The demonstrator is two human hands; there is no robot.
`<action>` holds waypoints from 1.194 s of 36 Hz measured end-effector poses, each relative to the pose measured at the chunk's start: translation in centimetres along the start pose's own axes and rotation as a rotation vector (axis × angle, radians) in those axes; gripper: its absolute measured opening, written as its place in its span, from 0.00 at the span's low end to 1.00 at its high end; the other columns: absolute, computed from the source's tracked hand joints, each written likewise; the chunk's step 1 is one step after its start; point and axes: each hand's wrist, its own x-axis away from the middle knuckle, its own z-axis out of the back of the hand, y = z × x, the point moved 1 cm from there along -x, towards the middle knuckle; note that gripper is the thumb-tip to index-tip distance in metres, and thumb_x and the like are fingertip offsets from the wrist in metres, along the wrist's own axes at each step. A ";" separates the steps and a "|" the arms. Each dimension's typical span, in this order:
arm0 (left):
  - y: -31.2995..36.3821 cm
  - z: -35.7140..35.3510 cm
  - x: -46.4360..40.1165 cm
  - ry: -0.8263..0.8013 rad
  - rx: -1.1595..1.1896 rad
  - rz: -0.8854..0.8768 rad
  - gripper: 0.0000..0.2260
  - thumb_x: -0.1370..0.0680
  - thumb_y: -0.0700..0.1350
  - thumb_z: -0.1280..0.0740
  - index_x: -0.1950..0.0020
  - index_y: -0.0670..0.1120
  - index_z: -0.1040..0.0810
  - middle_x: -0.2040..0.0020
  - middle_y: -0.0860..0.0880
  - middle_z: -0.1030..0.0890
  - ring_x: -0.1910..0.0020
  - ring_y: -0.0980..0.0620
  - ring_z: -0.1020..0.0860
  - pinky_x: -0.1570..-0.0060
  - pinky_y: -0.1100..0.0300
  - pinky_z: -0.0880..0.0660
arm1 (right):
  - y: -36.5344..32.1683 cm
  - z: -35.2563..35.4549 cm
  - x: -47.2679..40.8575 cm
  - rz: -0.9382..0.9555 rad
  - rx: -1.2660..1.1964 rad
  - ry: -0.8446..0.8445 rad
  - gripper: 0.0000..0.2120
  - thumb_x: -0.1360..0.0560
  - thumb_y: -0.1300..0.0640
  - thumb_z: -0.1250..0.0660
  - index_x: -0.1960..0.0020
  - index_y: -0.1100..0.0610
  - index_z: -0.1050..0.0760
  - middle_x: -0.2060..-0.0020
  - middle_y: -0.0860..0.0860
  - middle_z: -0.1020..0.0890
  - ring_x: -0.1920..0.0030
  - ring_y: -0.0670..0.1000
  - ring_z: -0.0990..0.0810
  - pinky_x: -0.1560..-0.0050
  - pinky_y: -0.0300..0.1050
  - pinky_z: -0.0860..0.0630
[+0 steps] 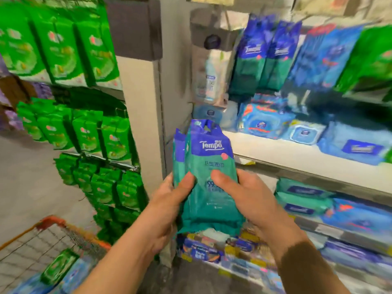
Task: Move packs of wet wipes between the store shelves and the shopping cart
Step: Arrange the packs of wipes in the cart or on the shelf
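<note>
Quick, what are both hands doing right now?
Left hand: holding the teal wipes pack, thumb on its front.
Right hand: holding the same pack from the other side.

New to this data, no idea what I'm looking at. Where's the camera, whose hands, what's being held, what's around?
There is no robot here: a person does the job with bare hands. The single picture comes from a wide-angle camera worn on the person's head, looking forward and down, so the arms enter from the bottom edge.

The left hand and right hand both grip a teal and blue Tempo wipes pack, held upright in front of the shelves. It looks like more than one pack held together, but I cannot tell how many.

On the right, store shelves carry blue and teal wipes packs. On the left hang green packs. At bottom left is a shopping cart with an orange rim, already holding a green pack and some blue ones.

The picture is blurred, so small print is unreadable.
</note>
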 end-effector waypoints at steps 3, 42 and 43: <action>-0.3 -1.7 -0.9 -0.028 0.038 -0.002 0.36 0.35 0.55 0.25 0.29 0.44 0.27 0.39 0.40 0.16 0.41 0.39 0.17 0.44 0.44 0.18 | 0.0 2.4 -0.3 -0.017 -0.059 0.048 0.26 0.35 0.34 0.25 0.45 0.50 0.15 0.52 0.49 0.12 0.49 0.53 0.13 0.42 0.62 0.20; 6.7 -9.7 -15.9 -0.249 -0.100 -0.181 0.28 0.34 0.42 0.26 0.33 0.49 0.23 0.43 0.44 0.14 0.49 0.41 0.14 0.59 0.51 0.16 | -6.8 13.7 -7.8 0.336 -0.301 0.379 0.15 0.29 0.54 0.29 0.43 0.52 0.17 0.48 0.55 0.13 0.48 0.61 0.14 0.45 0.65 0.19; 6.7 -9.8 -16.0 -0.240 -0.096 -0.189 0.28 0.34 0.42 0.26 0.33 0.48 0.23 0.43 0.44 0.14 0.49 0.42 0.14 0.58 0.50 0.16 | -7.1 14.1 -7.7 0.375 -0.273 0.391 0.15 0.29 0.54 0.29 0.43 0.51 0.18 0.48 0.54 0.13 0.47 0.60 0.14 0.44 0.64 0.19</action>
